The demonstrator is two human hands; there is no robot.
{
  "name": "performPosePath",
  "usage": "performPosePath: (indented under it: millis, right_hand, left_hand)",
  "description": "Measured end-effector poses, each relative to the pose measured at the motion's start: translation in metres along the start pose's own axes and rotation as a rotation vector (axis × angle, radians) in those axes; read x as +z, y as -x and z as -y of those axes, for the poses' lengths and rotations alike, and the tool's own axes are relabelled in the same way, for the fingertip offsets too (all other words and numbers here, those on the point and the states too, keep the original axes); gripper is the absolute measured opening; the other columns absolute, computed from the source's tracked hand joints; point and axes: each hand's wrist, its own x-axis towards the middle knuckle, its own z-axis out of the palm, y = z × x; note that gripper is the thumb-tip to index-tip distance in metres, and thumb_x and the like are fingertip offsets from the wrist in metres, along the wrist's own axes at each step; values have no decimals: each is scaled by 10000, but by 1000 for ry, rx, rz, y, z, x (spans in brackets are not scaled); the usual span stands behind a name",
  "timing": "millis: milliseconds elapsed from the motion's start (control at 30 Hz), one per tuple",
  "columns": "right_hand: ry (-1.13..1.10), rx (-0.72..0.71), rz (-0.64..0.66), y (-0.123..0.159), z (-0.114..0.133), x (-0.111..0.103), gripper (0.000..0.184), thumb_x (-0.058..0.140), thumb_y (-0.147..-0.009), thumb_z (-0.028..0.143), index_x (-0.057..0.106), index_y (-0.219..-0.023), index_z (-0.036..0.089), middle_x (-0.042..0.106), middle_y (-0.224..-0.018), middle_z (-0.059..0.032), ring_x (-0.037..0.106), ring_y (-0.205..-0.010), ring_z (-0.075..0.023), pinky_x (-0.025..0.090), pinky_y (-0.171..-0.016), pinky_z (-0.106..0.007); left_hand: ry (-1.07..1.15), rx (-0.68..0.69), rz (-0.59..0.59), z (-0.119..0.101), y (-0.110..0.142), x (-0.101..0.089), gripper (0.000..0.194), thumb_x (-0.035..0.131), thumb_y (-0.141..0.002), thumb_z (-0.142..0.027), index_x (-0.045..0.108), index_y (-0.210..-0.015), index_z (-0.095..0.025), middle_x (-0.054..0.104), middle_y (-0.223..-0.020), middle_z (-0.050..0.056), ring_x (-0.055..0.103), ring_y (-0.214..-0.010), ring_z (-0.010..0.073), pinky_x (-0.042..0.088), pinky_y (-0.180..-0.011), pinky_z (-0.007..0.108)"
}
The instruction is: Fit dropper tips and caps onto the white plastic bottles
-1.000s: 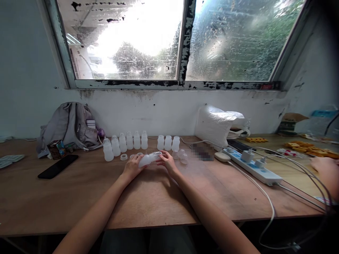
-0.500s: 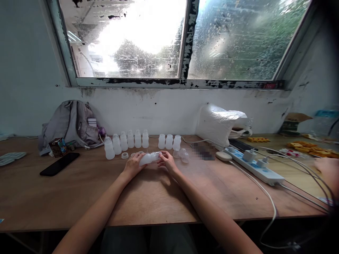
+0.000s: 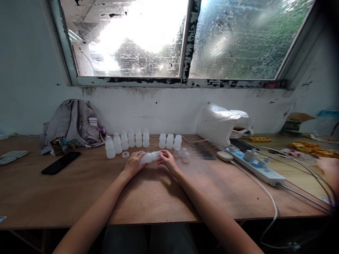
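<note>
A frosted white baby bottle (image 3: 146, 158) lies on its side between my hands, just above the table. My left hand (image 3: 134, 163) is wrapped round its body. The fingers of my right hand (image 3: 167, 161) grip the clear cap end, which points right. Behind on the left stands a row of several capped bottles (image 3: 124, 140). Three open bottles (image 3: 170, 141) stand to the right of that row. A white ring (image 3: 125, 154) lies left of my left hand, and clear caps (image 3: 185, 157) lie right of my right hand.
A black phone (image 3: 60, 163), a small box (image 3: 59, 146) and a grey backpack (image 3: 72, 123) are at the left. To the right are a white plastic bag (image 3: 214, 123), a round white puck (image 3: 224, 156) and a power strip (image 3: 265, 171) with cables. Another person's hand (image 3: 327, 167) shows at the far right.
The view has shifted very slightly. Both hands keep their hold on the bottle, with no clear movement of it.
</note>
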Motion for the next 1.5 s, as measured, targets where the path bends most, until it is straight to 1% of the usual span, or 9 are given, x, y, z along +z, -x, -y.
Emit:
performPosePath:
  millis: [300, 400, 533, 633, 800, 967, 1100, 1333, 1500]
  right_hand:
    - [-18, 7, 39, 2, 0, -2, 353, 635, -609, 359, 511, -882, 174, 544, -720, -12, 570, -583, -130, 494, -519, -282]
    - [7, -18, 70, 3, 0, -4, 372, 644, -598, 380, 532, -874, 158, 564, -703, -17, 571, -588, -135, 490, -534, -287]
    - [37, -47, 71, 4, 2, -8, 383, 655, -584, 389, 557, -856, 138, 577, -659, -18, 568, -575, -138, 484, -527, -288]
    - [36, -18, 121, 3, 7, -14, 378, 671, -570, 371, 574, -850, 137, 589, -670, -23, 574, -576, -140, 478, -521, -281]
    - [48, 83, 235, 1, 13, -27, 348, 700, -548, 308, 589, -819, 119, 606, -696, -37, 588, -597, -146, 478, -561, -286]
    - [88, 125, 264, 0, 12, -32, 325, 717, -527, 269, 593, -782, 110, 607, -641, -33, 589, -589, -153, 474, -571, -289]
    - [57, 116, 266, 1, 13, -32, 318, 718, -527, 260, 603, -782, 109, 614, -665, -39, 588, -593, -147, 470, -577, -283]
    - [8, 114, 253, 3, 19, -29, 324, 719, -540, 254, 616, -818, 123, 612, -683, -37, 583, -592, -135, 469, -564, -271]
    - [-124, 46, 212, 3, 26, -22, 360, 660, -625, 301, 596, -960, 185, 607, -735, -26, 578, -597, -124, 468, -541, -257]
  left_hand:
    - [3, 46, -31, 3, 1, -1, 450, 540, -718, -400, 439, -1127, -242, 507, -982, 38, 461, -871, 200, 411, -782, 309]
    - [-8, 65, -42, 5, 2, -1, 428, 526, -730, -392, 446, -1124, -246, 509, -969, 40, 457, -870, 194, 405, -790, 310]
    - [-21, 87, -73, 3, 3, 0, 422, 524, -729, -391, 456, -1117, -240, 504, -947, 50, 458, -873, 198, 398, -794, 322]
    - [-32, 113, -88, 0, 4, -1, 410, 514, -735, -381, 465, -1108, -217, 500, -938, 61, 451, -874, 206, 397, -795, 329]
    - [-53, 190, -31, -3, 2, -7, 386, 486, -751, -358, 457, -1107, -212, 488, -941, 66, 439, -881, 215, 394, -790, 335]
    - [-57, 236, 15, -2, 1, -13, 388, 486, -751, -361, 452, -1107, -212, 479, -955, 68, 429, -901, 218, 386, -803, 340]
    - [-86, 256, 20, -2, 1, -15, 407, 488, -750, -370, 443, -1115, -195, 480, -959, 72, 423, -903, 219, 382, -809, 338]
    - [-24, 220, -38, -5, 1, -12, 395, 496, -747, -374, 443, -1102, -210, 491, -936, 62, 441, -880, 216, 396, -786, 345]
    - [163, 23, -160, -19, 0, -6, 429, 539, -705, -431, 456, -1069, -219, 498, -927, 50, 461, -882, 209, 407, -782, 328]
